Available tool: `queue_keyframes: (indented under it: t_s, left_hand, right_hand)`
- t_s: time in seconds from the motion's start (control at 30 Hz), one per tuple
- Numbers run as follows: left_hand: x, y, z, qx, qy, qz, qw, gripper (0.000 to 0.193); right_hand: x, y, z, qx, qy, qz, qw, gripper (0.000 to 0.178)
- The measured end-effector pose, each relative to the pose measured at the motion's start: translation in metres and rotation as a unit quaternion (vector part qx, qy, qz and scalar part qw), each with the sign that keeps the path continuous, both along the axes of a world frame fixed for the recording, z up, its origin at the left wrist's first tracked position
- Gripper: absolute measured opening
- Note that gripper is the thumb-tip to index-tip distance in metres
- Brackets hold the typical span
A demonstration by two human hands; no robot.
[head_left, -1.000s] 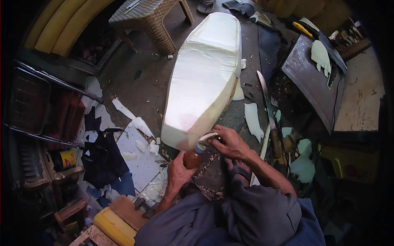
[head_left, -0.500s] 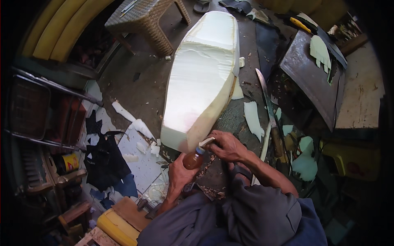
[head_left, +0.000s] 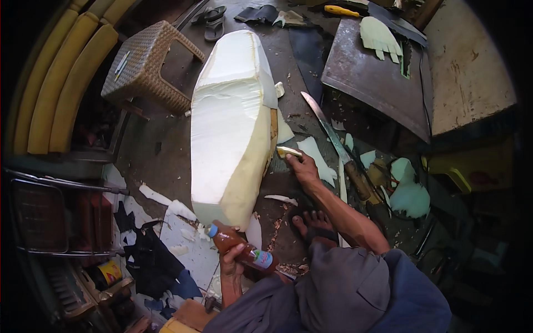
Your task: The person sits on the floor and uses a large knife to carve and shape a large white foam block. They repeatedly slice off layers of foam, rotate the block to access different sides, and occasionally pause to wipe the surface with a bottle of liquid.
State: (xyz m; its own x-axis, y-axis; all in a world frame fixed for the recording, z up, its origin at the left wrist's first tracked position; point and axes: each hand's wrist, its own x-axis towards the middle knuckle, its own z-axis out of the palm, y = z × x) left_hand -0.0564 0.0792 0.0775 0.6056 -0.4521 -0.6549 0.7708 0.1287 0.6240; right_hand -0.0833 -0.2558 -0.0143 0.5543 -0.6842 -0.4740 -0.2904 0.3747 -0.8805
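Note:
A long white and cream foam seat cushion [head_left: 230,122] lies on the dirty floor in front of me. My left hand [head_left: 232,261] grips a plastic bottle [head_left: 241,248] of amber liquid with a blue cap, its tip tilted toward the cushion's near end. My right hand [head_left: 304,165] reaches to the cushion's right side and holds a small pale foam piece [head_left: 287,152] against the edge there. My bare foot [head_left: 313,222] rests on the floor below that arm.
A long knife [head_left: 336,147] lies right of my right hand. A woven stool [head_left: 145,66] stands far left, a dark metal panel [head_left: 377,77] far right. Foam scraps and black fabric pieces [head_left: 150,255] litter the floor. Yellow padded rolls [head_left: 61,83] line the left.
My right hand has left the bottle's top and moved up and right to the cushion's side. The left hand keeps the bottle, now lower and tilted toward the cushion.

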Motion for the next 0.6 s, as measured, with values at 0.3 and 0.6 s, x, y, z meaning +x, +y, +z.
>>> queue_keyframes:
  t_s: [0.3,0.6]
  left_hand:
    - [0.005,-0.022,0.045,-0.075,-0.003,0.016,0.997,0.082]
    - [0.007,-0.022,0.057,-0.132,-0.006,0.005,0.991,0.082]
  right_hand:
    - [0.033,-0.017,0.024,-0.174,-0.090,0.057,0.979,0.029]
    - [0.026,-0.032,0.025,-0.191,-0.096,0.129,0.968,0.026]
